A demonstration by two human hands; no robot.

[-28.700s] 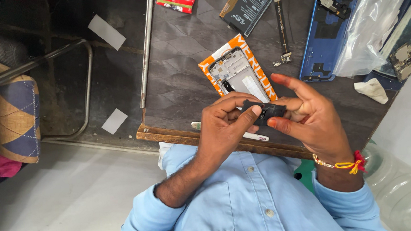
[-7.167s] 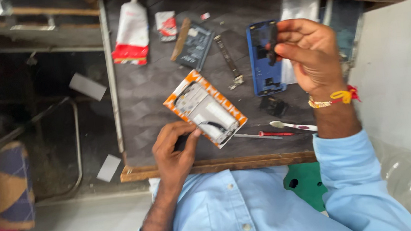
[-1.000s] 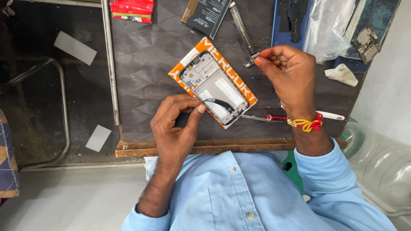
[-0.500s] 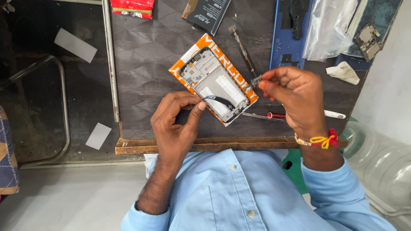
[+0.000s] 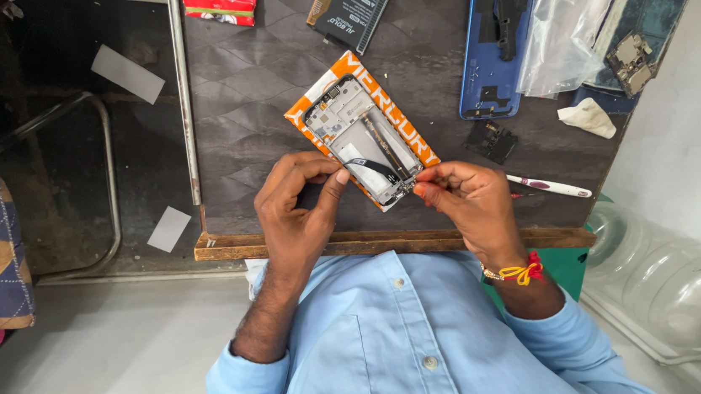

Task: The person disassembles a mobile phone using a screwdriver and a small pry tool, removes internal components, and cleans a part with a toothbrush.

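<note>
The right hand point(image 5: 474, 203) has been brought down to the near corner of the opened phone frame point(image 5: 367, 141), fingertips pinched shut there; what is pinched cannot be told. The frame is steadied on the worktop point(image 5: 248, 88) by the left hand point(image 5: 296, 202), fingers curled at its edge.

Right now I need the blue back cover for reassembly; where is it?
In the head view, the blue back cover lies on the dark mat, upper right, between the battery and the clear plastic bag.
</note>
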